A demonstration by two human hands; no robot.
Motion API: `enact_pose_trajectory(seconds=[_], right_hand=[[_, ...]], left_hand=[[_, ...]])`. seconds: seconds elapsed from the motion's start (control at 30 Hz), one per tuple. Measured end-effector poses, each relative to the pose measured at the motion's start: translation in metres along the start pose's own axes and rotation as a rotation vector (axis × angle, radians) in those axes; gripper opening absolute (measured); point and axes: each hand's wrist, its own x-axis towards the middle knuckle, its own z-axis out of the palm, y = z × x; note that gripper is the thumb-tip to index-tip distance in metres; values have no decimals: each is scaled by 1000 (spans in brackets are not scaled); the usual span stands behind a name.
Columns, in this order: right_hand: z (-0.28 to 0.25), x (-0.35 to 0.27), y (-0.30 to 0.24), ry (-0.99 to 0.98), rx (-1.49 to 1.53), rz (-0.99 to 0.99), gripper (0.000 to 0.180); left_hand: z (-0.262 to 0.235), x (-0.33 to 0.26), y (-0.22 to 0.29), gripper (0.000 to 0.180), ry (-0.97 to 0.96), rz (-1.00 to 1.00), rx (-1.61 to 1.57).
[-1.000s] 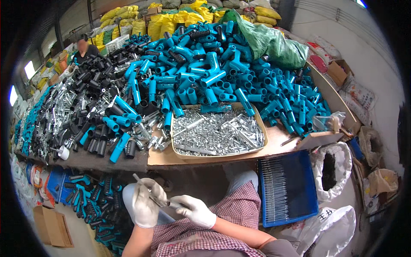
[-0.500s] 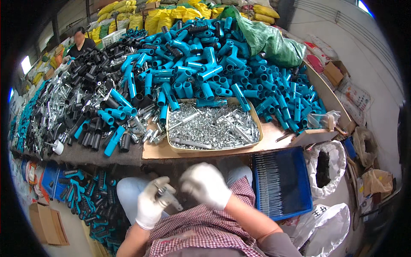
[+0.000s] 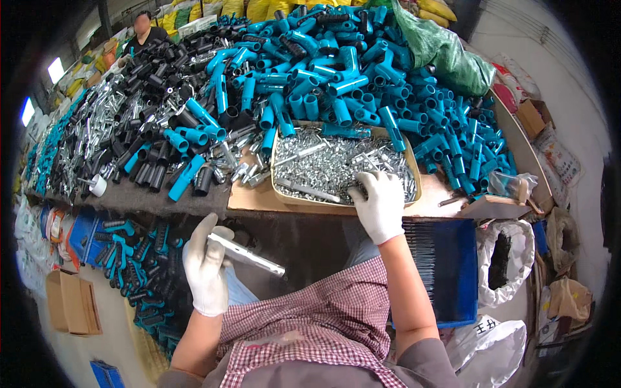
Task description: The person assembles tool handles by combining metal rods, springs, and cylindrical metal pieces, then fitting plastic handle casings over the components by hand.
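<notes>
A slotted silver metal channel (image 3: 249, 256) slants down to the right from my gloved left hand (image 3: 208, 258), whose fingers are closed round its upper end. It hangs over the gap between the bench and my checked apron. My gloved right hand (image 3: 379, 208) reaches over the near edge of a cream tray (image 3: 310, 205), on its right side. Bent fingers and thumb stand apart among small shiny metal parts (image 3: 336, 165); nothing shows between them. Longer metal strips (image 3: 310, 191) lie on top of these parts.
Teal tubular housings (image 3: 349, 84) are heaped behind the tray, black tubes (image 3: 152, 171) and metal parts to its left. A blue crate (image 3: 456, 278) with rows of thin rods stands at right beside white sacks (image 3: 511, 294). Teal-and-black handles (image 3: 139, 258) lie lower left. A person (image 3: 145, 32) is far left.
My right hand has moved from near my left hand up and right into the tray. My left hand has moved slightly left, its metal channel now more exposed. The whole view has shifted.
</notes>
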Motion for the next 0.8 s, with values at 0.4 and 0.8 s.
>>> enact_pose_trajectory(seconds=[0.4, 0.8], right_hand=[[-62, -35, -53, -285, 668, 206, 22], [-45, -101, -77, -764, 1525, 970, 43]], left_hand=[[2, 0, 1, 57, 60, -105, -191], [10, -12, -5, 39, -601, -80, 85]])
